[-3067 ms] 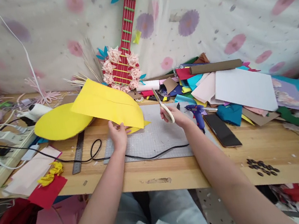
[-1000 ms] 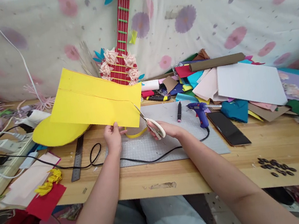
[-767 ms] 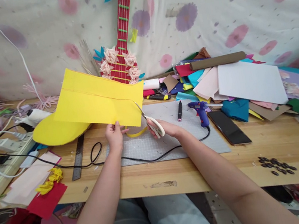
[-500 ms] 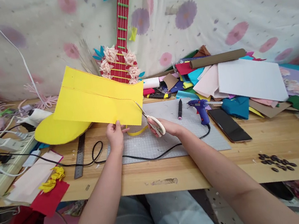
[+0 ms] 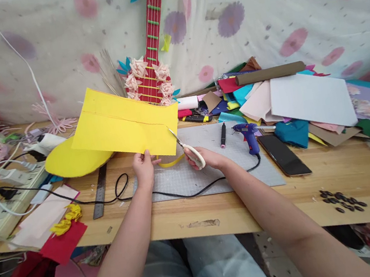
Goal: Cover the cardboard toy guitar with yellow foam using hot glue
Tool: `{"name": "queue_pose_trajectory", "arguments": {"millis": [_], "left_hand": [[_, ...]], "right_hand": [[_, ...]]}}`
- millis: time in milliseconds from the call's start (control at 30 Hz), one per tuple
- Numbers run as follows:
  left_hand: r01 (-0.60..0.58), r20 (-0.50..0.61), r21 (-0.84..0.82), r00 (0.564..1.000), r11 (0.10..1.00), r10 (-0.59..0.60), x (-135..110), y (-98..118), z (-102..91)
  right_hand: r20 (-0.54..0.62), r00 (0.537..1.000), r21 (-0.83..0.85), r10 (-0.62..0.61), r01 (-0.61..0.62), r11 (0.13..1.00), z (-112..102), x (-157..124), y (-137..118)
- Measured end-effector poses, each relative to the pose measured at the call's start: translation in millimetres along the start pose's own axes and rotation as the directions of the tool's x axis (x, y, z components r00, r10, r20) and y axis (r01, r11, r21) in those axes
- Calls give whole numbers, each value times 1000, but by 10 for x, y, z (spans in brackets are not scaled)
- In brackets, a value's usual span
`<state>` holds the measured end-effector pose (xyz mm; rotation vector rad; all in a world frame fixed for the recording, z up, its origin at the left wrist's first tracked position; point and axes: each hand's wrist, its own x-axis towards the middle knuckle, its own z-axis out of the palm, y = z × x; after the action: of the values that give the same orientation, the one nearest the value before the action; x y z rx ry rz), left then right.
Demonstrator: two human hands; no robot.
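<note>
My left hand pinches the lower edge of a yellow sheet, holding it raised and tilted above the table. A thin drawn line runs lengthwise across the sheet. In my right hand are white-handled scissors, my fingers in the loops. Their blades point up and left, with the tips at the right part of the sheet near the end of the line. Beneath the hands lie a grey cutting mat and a curved yellow strip. A rounded yellow piece sits behind the sheet's left end.
Right of the scissors lie a black marker, a blue glue gun and a phone. Its black cord crosses the mat. Coloured sheets pile up behind. A power strip stands left; a red decorated instrument leans at the back.
The left end of the yellow sheet has dipped slightly. The view has shifted a little, and both hands keep nearly the same place and grip.
</note>
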<state>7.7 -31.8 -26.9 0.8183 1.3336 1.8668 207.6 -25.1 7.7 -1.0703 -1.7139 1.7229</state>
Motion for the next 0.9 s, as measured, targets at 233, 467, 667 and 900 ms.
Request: {"name": "queue_pose_trajectory", "arguments": {"millis": [233, 467, 667, 900], "left_hand": [[13, 6, -6, 1000, 1000, -13, -3, -16, -2], [18, 11, -2, 1000, 1000, -18, -19, -9, -6], [39, 23, 14, 999, 999, -39, -26, -4, -6], [19, 113, 91, 993, 996, -30, -42, -31, 0]], "right_hand": [[-1, 1000, -22, -25, 25, 999, -12, 29, 24], [-6, 1000, -38, -10, 10, 999, -40, 74, 84], [38, 999, -29, 25, -24, 999, -110, 16, 81], [66, 998, 12, 2, -3, 1000, -179, 16, 110]]}}
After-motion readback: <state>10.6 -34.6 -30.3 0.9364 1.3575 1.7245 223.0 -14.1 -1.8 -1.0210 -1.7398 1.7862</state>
